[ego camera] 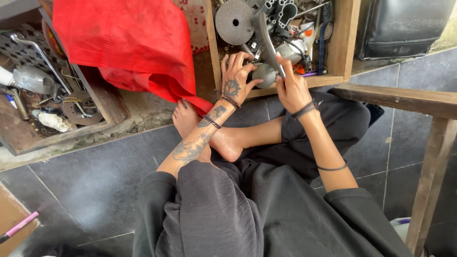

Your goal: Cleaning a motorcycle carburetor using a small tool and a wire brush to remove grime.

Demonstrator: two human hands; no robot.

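Observation:
I sit cross-legged on a dark tiled floor, facing a wooden box full of metal parts. My left hand reaches into the box, its fingers spread around a round grey metal part at the box's front edge. My right hand grips the lower end of a long curved grey metal piece that rises into the box. Both hands are close together, almost touching the round part.
A round perforated disc and several tangled parts fill the box. A red cloth drapes to the left. Another wooden tray of metal scraps lies far left. A wooden bench leg stands at right, a black bag behind.

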